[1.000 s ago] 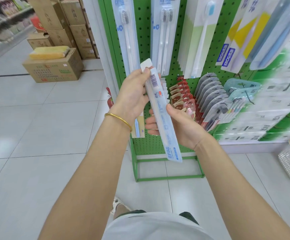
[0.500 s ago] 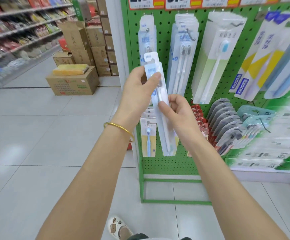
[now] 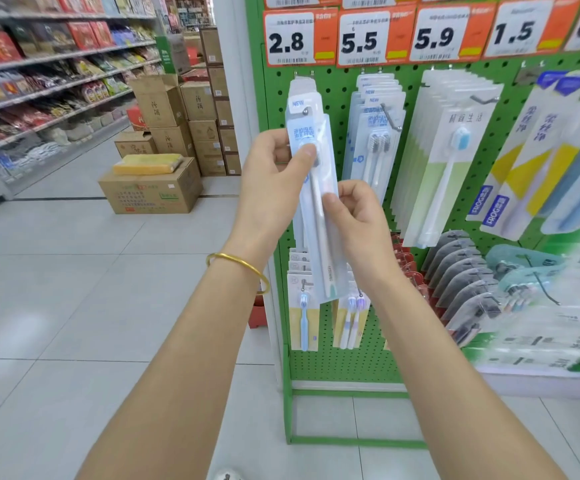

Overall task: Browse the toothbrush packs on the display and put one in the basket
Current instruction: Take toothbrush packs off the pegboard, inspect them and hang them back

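A long clear toothbrush pack (image 3: pixel 318 216) with a pale blue header stands upright against the green pegboard display (image 3: pixel 337 358), its top hole at the leftmost hook under the 2.8 price tag. My left hand (image 3: pixel 274 181) pinches its upper part, thumb on the front. My right hand (image 3: pixel 358 223) pinches its right edge near the middle. More toothbrush packs hang to the right: a twin pack (image 3: pixel 377 133) and a white-and-green pack (image 3: pixel 444 161). No basket is in view.
Price tags (image 3: pixel 361 36) run along the display's top. Smaller packs (image 3: pixel 304 313) hang on the lower row. Stacked cardboard boxes (image 3: pixel 150 185) stand on the tiled floor to the left, beside a shelf aisle (image 3: pixel 39 81).
Both hands have raised the pack from waist height up to the leftmost hook and turned it upright with its front facing me. The view tilted up; the basket at lower right left the frame.
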